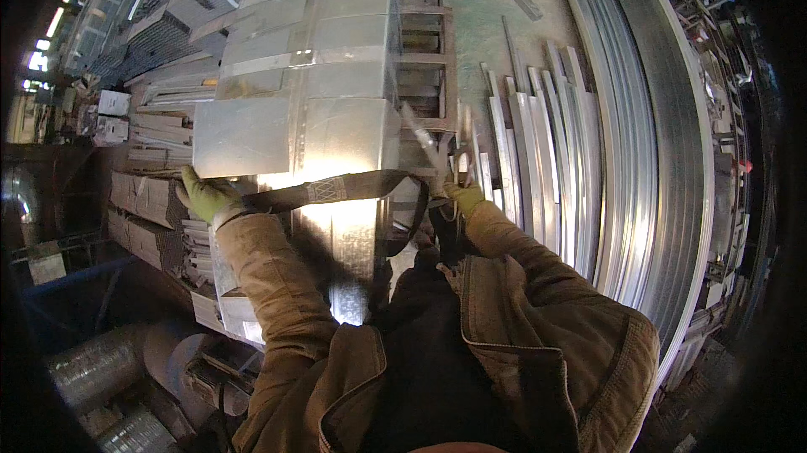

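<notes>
A large rectangular sheet-metal duct (307, 75) made of shiny galvanised panels lies in front of me. My left hand (204, 195), in a green glove, grips its near left edge. A dark webbing strap (336, 188) runs across the duct's near end. My right hand (462, 192), also gloved in green, is closed around the right end of that strap, beside the duct's right corner, and seems to hold a thin metal piece (420, 135) too. Both forearms wear a brown jacket.
Long curved metal strips (588, 142) lie on the floor to the right. A stack of flat metal profiles (160, 218) stands at the left. Round flexible ducts (101, 369) lie at the lower left. A metal frame (429, 58) sits beside the duct.
</notes>
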`<act>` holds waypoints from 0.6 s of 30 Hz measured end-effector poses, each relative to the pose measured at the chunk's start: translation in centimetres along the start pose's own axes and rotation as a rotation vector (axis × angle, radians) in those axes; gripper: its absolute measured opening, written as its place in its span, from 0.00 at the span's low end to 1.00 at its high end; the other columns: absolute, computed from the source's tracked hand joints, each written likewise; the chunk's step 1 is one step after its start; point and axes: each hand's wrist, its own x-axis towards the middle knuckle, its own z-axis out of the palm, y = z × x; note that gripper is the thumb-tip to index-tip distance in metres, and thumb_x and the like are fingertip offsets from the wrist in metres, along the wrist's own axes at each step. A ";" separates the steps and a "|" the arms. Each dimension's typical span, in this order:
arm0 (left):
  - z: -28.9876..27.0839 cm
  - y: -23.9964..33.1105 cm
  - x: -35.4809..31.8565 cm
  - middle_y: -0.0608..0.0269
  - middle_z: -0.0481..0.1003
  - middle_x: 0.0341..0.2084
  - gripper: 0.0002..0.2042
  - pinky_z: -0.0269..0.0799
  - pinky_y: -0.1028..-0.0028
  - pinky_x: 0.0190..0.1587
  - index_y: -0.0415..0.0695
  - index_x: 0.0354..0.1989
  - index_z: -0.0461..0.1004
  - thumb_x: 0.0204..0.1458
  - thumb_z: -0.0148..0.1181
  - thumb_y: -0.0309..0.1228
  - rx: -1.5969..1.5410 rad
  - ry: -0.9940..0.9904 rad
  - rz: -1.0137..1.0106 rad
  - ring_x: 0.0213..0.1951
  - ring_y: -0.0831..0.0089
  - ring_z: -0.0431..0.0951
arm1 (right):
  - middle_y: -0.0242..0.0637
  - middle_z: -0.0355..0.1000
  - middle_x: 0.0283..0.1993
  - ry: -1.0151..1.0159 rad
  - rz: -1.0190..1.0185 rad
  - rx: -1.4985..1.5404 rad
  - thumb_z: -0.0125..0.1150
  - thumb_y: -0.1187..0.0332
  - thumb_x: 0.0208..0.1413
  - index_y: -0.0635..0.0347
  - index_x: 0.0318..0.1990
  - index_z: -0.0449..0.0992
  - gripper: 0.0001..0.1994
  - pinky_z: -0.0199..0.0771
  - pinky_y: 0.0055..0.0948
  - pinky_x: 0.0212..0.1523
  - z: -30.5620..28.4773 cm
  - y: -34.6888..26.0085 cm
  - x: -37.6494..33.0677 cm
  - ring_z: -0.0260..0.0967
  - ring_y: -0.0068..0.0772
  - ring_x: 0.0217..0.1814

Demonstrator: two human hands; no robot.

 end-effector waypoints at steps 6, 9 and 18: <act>-9.2 1.4 5.2 0.45 0.76 0.59 0.21 0.79 0.53 0.59 0.36 0.65 0.71 0.72 0.51 0.39 0.351 -0.245 -0.053 0.55 0.50 0.79 | 0.33 0.81 0.50 0.195 -0.065 -0.467 0.74 0.67 0.60 0.59 0.59 0.79 0.21 0.76 0.31 0.54 -1.2 6.4 0.7 0.76 0.29 0.51; -14.5 3.1 6.8 0.43 0.77 0.57 0.19 0.80 0.50 0.59 0.37 0.62 0.74 0.71 0.51 0.36 0.108 -0.116 -0.237 0.58 0.47 0.78 | 0.32 0.81 0.50 0.214 -0.089 -0.439 0.74 0.67 0.60 0.59 0.59 0.79 0.21 0.76 0.32 0.54 -2.5 3.1 -0.8 0.76 0.30 0.51; -19.2 18.3 0.0 0.48 0.77 0.59 0.19 0.71 0.56 0.66 0.40 0.64 0.74 0.71 0.50 0.36 0.135 0.076 -0.212 0.62 0.56 0.76 | 0.30 0.76 0.31 0.446 -0.137 -0.217 0.74 0.63 0.60 0.56 0.53 0.81 0.16 0.70 0.32 0.23 -9.9 -11.0 -5.4 0.70 0.28 0.25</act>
